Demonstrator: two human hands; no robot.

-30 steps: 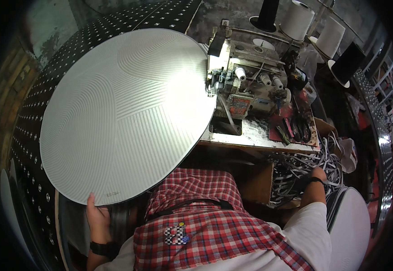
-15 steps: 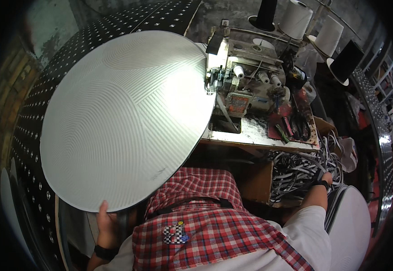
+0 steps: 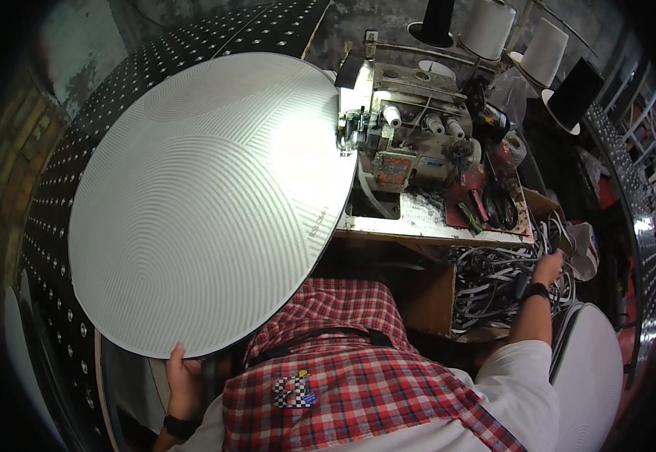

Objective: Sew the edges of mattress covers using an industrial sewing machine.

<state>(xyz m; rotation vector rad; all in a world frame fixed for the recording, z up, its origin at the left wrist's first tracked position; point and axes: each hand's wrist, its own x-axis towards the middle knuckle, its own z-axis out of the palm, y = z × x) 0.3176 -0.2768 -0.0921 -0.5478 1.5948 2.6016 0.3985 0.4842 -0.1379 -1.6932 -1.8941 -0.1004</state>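
A large round pale grey mat (image 3: 185, 226) with ridged arc patterns and a dark edge lies tilted in front of me. Its right edge sits under the head of a sewing machine (image 3: 418, 128), where a lamp lights it brightly. My left hand (image 3: 183, 380) grips the mat's near edge, thumb on top and fingers hidden beneath. Over a cardboard box (image 3: 432, 305) of tangled grey and white strips (image 3: 493, 282), my right hand (image 3: 548, 269) is closed among the strips at the far right side; what its fingers hold is too small to make out.
Scissors (image 3: 505, 209) and small tools lie on the machine table (image 3: 433, 226). Thread cones (image 3: 486, 30) stand behind the machine. A black studded table (image 3: 64, 248) runs along the left. More round mats (image 3: 588, 369) stand at my right, beside the box.
The mat has turned counterclockwise under the machine, its printed mark moving up and right. My right hand has moved farther away across the strips. My left hand stays at the near edge.
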